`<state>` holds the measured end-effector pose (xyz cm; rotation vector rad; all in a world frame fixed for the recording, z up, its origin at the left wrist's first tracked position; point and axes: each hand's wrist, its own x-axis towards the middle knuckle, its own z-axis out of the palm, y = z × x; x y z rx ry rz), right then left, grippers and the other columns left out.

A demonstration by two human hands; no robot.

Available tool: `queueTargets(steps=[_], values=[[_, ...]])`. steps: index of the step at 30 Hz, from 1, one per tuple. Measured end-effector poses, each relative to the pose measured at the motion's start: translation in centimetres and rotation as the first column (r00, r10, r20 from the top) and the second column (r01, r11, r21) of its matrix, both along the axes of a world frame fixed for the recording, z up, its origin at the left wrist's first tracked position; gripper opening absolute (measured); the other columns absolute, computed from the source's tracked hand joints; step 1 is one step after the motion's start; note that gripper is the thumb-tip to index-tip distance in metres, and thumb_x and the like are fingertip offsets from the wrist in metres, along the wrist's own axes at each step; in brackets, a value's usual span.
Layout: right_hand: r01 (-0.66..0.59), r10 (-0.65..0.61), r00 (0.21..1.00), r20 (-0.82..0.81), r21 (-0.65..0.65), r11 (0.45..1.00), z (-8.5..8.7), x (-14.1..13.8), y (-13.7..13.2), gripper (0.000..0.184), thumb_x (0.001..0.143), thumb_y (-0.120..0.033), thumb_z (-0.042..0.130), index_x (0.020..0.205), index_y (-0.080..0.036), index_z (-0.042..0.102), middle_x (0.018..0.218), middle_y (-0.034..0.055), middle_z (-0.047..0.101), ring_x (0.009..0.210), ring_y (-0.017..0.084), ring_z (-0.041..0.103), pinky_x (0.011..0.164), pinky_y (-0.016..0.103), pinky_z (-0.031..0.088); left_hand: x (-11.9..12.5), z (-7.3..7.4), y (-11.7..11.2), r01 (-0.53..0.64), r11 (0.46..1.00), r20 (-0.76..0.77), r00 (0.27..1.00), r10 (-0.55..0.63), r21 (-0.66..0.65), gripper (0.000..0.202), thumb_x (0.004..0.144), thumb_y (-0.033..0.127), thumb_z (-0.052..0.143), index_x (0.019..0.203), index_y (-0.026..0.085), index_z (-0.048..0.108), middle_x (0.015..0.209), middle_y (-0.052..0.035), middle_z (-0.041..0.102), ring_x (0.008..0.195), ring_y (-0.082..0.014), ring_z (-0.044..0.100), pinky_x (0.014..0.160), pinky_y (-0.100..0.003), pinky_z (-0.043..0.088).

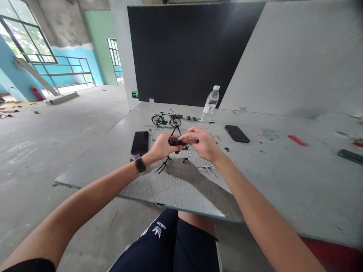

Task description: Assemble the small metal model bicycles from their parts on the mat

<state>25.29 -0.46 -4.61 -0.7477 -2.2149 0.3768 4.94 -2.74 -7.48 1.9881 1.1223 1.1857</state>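
A black model bicycle frame [175,132] is held up over the middle of the grey table, one thin bar pointing upward. My left hand [163,146], with a dark watch on its wrist, grips it from the left. From the other side, the fingers of my right hand [204,143] pinch at the frame's dark parts; exactly what they hold is hidden. Below the hands lie a thin black forked part [163,165] and a small black piece [185,160]. Silvery wire-like parts [208,169] rest nearer the right forearm. Behind stands a finished-looking green model bicycle [161,119].
A phone [140,142] lies left of my hands, and another dark phone [237,134] lies to the right. A water bottle [210,105] stands near the back wall. Further right are a red object [297,140] and a dark slab [351,155]. The table's front edge [181,209] is above my knees.
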Motion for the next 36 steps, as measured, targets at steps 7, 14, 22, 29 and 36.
queueTargets(steps=[7, 14, 22, 29, 36], values=[[-0.062, 0.059, 0.990, 0.129, 0.023, 0.998, -0.12, 0.51, 0.38, 0.026, 0.099, -0.033, 0.057, 0.096, -0.035, 0.082, 0.103, 0.0039, 0.066, 0.081, 0.019, 0.061, 0.075, 0.036, 0.044, -0.26, 0.00, 0.23, 0.083, 0.994, 0.004, 0.997, -0.083, -0.076, 0.021, 0.077, 0.033, 0.079, 0.085, 0.014, 0.074, 0.074, 0.0000, 0.070, 0.067, -0.0128, 0.059, 0.062, -0.026, 0.041], [-0.021, 0.018, 0.994, 0.108, 0.029, 0.999, -0.26, 0.25, 0.00, 0.024, 0.099, -0.031, 0.055, 0.105, -0.035, 0.078, 0.104, 0.0038, 0.065, 0.086, 0.020, 0.061, 0.076, 0.035, 0.045, -0.34, 0.27, 0.13, 0.102, 0.988, 0.044, 0.994, -0.097, -0.113, 0.022, 0.077, 0.033, 0.079, 0.089, 0.014, 0.076, 0.072, -0.0008, 0.070, 0.065, -0.0128, 0.059, 0.062, -0.027, 0.042], [-0.024, 0.022, 0.996, 0.084, 0.016, 1.000, -0.06, 0.03, -0.21, 0.023, 0.099, -0.034, 0.055, 0.092, -0.033, 0.078, 0.101, 0.0039, 0.063, 0.081, 0.020, 0.060, 0.076, 0.036, 0.045, -0.49, 0.55, 0.18, 0.133, 0.984, 0.059, 0.990, -0.127, -0.115, 0.022, 0.076, 0.032, 0.080, 0.090, 0.015, 0.077, 0.078, -0.0028, 0.074, 0.070, -0.0145, 0.063, 0.065, -0.027, 0.046], [-0.037, 0.033, 0.982, 0.185, 0.019, 0.999, 0.03, 0.40, -0.10, 0.028, 0.101, -0.033, 0.051, 0.091, -0.031, 0.077, 0.104, 0.0048, 0.059, 0.078, 0.018, 0.057, 0.076, 0.036, 0.044, -0.61, 0.74, 0.06, 0.142, 0.982, 0.035, 0.990, -0.138, -0.122, 0.021, 0.073, 0.030, 0.081, 0.086, 0.016, 0.077, 0.078, -0.0016, 0.072, 0.070, -0.0141, 0.062, 0.064, -0.026, 0.044], [-0.034, 0.051, 0.971, 0.235, -0.078, 0.996, 0.57, 0.62, -0.25, 0.027, 0.100, -0.033, 0.052, 0.091, -0.031, 0.077, 0.103, 0.0048, 0.062, 0.080, 0.019, 0.058, 0.074, 0.035, 0.044, -0.51, 0.66, -0.03, 0.147, 0.980, -0.031, 0.988, -0.153, -0.136, 0.019, 0.073, 0.028, 0.078, 0.087, 0.015, 0.077, 0.075, -0.0009, 0.070, 0.068, -0.0139, 0.060, 0.062, -0.026, 0.043]])
